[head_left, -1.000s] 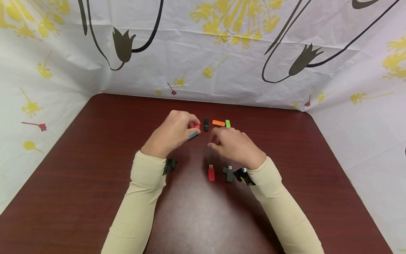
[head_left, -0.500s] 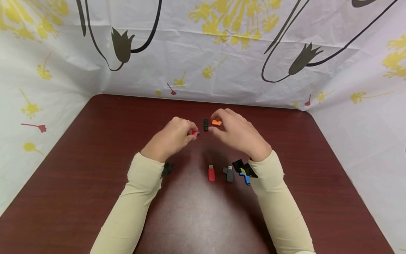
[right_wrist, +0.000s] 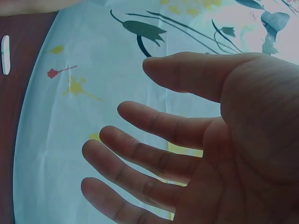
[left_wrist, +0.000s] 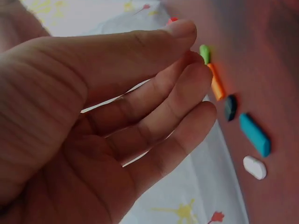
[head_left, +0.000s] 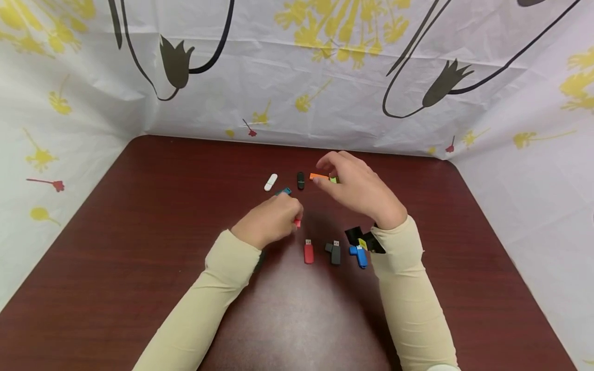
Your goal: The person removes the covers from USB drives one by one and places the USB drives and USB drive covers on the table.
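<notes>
My left hand (head_left: pixel 271 219) pinches a small red piece (head_left: pixel 297 223) between thumb and fingertips, above the table. Most of that piece is hidden; only a bit shows past the thumb in the left wrist view. Just below it lies a red USB stick (head_left: pixel 308 252), its metal plug bare. My right hand (head_left: pixel 364 188) hovers with fingers spread and slightly bent, holding nothing, near an orange USB stick (head_left: pixel 318 176) and a partly covered green one (head_left: pixel 333 180). A teal stick (head_left: pixel 284 191) lies behind my left hand.
A white USB stick (head_left: pixel 271 182) and a black one (head_left: pixel 300 180) lie in the back row. In front are a grey stick (head_left: pixel 335 253) and a blue stick (head_left: pixel 361 256), each with a smaller matching part at its left. A patterned sheet (head_left: pixel 287 77) encloses the table.
My left hand has come toward the front with the red piece, uncovering the white and teal sticks. My right hand has moved up and right, revealing the blue stick.
</notes>
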Demonstrator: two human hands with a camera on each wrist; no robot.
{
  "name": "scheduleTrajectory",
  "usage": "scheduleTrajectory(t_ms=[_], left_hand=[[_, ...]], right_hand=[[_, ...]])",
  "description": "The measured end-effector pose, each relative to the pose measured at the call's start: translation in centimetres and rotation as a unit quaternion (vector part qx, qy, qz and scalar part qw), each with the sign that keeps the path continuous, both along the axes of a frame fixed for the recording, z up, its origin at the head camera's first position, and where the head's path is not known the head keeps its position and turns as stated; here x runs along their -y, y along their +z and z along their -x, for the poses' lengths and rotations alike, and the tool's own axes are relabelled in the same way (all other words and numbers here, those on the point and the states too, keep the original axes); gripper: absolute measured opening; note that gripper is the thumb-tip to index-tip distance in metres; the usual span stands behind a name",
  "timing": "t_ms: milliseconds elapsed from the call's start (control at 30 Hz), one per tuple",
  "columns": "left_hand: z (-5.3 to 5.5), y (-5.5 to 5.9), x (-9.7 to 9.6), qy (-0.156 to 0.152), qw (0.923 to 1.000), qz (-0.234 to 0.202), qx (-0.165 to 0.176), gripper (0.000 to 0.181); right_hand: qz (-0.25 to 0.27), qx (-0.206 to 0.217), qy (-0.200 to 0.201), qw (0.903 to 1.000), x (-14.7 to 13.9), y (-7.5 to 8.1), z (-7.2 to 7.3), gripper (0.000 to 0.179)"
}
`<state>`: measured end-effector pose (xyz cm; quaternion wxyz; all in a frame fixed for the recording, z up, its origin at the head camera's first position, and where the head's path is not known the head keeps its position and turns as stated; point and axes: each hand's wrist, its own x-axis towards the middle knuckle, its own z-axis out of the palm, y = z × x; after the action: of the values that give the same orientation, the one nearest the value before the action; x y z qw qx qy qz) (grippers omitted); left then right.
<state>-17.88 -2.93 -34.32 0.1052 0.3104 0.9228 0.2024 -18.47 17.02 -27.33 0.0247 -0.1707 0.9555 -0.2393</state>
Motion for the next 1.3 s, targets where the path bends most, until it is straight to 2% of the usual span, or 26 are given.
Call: scheduleTrajectory(t_ms=[167, 400, 433, 567, 633, 667, 800, 867, 967, 1067, 1200, 1233, 1300], left_hand=[[-0.2, -1.4, -1.0, 0.002, 0.9998, 0.014, 0.016, 0.031], [-0.4, -3.0, -1.9, -0.014, 0.9991, 0.039, 0.007, 0.043], [0.2, -4.5, -1.9, -0.016, 0.9992, 0.036, -0.002, 0.043], [0.7, -5.7, -2.2, -0.014, 0.9989, 0.044, 0.007, 0.042], [1.4, -7.2, -2.2, -0.015, 0.9988, 0.044, -0.009, 0.043], [1.1, -6.5, -2.3, -0.013, 0.9986, 0.051, 0.002, 0.043], [2.6, -9.6, -2.5, -0.016, 0.9986, 0.049, 0.001, 0.043], [3.1, -10.6, -2.7, -0.016, 0.9984, 0.055, 0.005, 0.043], [3.8, -11.9, -2.8, -0.02, 0.9983, 0.055, -0.006, 0.043], [3.0, -10.6, -2.8, -0.022, 0.9976, 0.065, -0.009, 0.04], [0.8, -6.0, -2.5, -0.018, 0.9973, 0.068, 0.019, 0.036], [0.4, -5.2, -2.4, -0.017, 0.9975, 0.066, 0.019, 0.034], [-0.4, -3.4, -2.3, -0.012, 0.9971, 0.064, 0.04, 0.029]], right_hand=[[0.001, 0.011, -0.008, 0.9999, -0.7, 0.2, 0.1, 0.034], [0.004, 0.018, -0.01, 0.9998, -1.3, 0.4, 0.1, 0.033], [0.005, 0.017, -0.009, 0.9998, -1.4, 0.4, 0.1, 0.032], [0.006, 0.013, -0.004, 0.9999, -1.5, 0.5, 0.1, 0.031], [0.006, 0.011, -0.001, 0.9999, -1.6, 0.5, 0.2, 0.031], [0.005, 0.01, 0.0, 0.9999, -1.6, 0.5, 0.2, 0.031], [0.002, 0.006, 0.004, 1.0, -1.8, 0.5, 0.3, 0.03], [0.001, 0.009, 0.003, 1.0, -1.8, 0.6, 0.3, 0.03], [0.001, 0.014, -0.001, 0.9999, -1.9, 0.7, 0.3, 0.03], [0.0, 0.016, -0.002, 0.9999, -2.0, 0.6, 0.3, 0.031], [-0.003, 0.017, -0.002, 0.9999, -2.1, 0.7, 0.2, 0.032], [-0.003, 0.017, -0.002, 0.9998, -2.2, 0.8, 0.1, 0.032], [-0.003, 0.018, -0.002, 0.9998, -2.2, 0.8, 0.1, 0.032]])
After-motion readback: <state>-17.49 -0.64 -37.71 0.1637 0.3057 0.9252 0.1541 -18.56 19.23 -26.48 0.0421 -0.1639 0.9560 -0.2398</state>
